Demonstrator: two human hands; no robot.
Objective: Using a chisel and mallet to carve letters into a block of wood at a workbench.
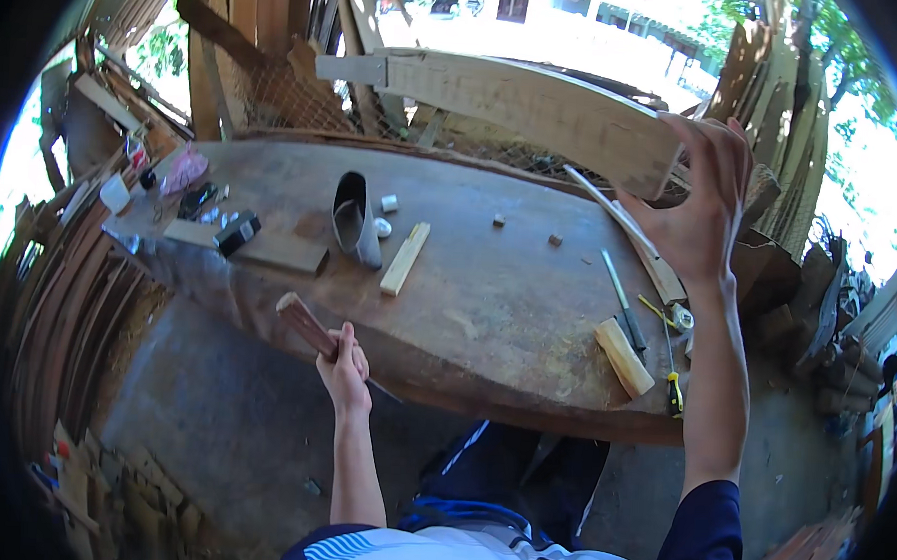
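My left hand is closed round a short reddish-brown wooden stick, held tilted just off the table's near edge. Raised at the right, my right hand grips the wide end of a long flat tan piece between thumb and fingers. That piece tapers to the left and ends in a narrow grey tab; faint marks run along its face. It is held up above the far edge of the worktable. Whether it is wood or coated metal I cannot tell.
On the table stand a dark curved, open-topped piece, a pale wood block and a split wood piece. A yellow-black screwdriver lies near the right edge. Planks are stacked at the left; wire mesh runs behind.
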